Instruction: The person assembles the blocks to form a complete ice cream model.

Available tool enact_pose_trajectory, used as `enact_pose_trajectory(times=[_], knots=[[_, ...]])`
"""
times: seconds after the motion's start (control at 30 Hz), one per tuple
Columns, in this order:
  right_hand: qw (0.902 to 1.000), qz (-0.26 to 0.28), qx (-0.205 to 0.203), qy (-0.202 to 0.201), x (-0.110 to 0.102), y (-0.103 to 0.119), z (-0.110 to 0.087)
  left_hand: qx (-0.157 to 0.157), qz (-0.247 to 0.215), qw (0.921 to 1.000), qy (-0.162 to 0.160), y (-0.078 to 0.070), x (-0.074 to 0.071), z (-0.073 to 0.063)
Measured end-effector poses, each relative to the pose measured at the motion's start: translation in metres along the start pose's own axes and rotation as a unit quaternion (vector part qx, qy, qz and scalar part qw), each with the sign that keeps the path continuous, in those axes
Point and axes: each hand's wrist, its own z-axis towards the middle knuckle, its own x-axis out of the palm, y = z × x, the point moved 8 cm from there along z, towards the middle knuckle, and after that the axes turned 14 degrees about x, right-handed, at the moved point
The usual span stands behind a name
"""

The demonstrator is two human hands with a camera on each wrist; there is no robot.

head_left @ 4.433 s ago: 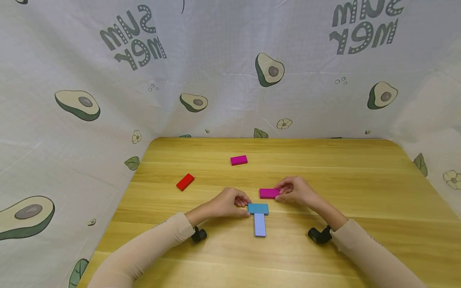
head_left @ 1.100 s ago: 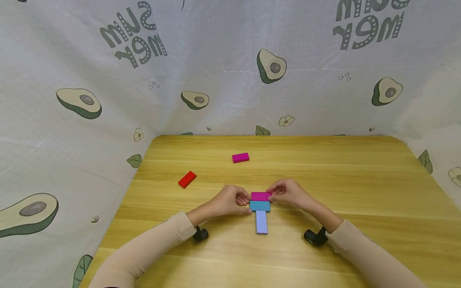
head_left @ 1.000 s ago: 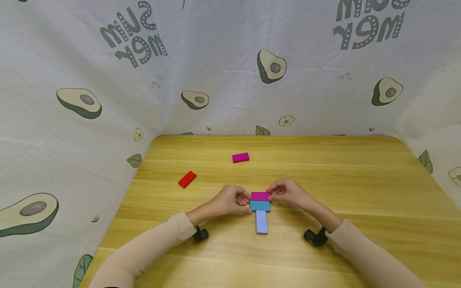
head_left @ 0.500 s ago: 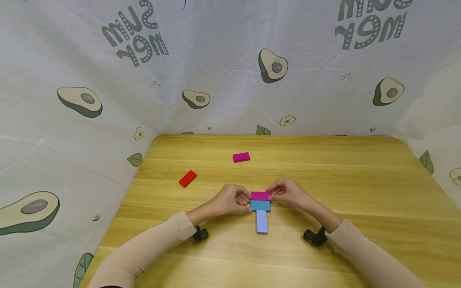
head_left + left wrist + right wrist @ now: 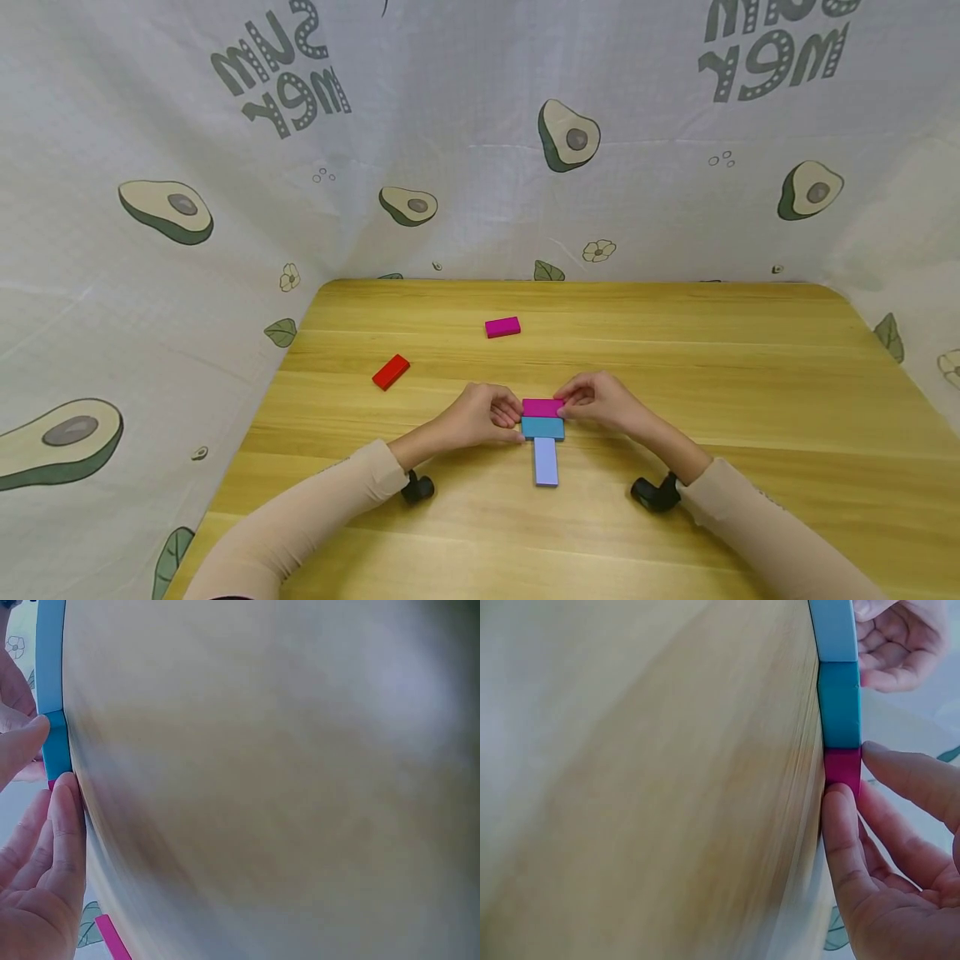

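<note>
I see a red oblong block (image 5: 391,372) centre-left and, lower centre, the right hand (image 5: 602,402) pinching a magenta oblong block (image 5: 541,407), right end partly covered, against the blue oblong block (image 5: 543,428) the left hand (image 5: 478,415) grips.

Head view — high, forward-down over table (image 5: 712,350); 2 wrist views — low, close, sharing teal block (image 5: 840,705).
</note>
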Motion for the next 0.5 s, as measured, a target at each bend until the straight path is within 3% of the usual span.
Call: enact_pose_trajectory(times=[0.5], knots=[[1.0000,0.000,-0.004,0.003,0.0013,0.0009,0.0004,0.004,0.000,1.0000,-0.003,-0.0003,-0.0001,0.0002]])
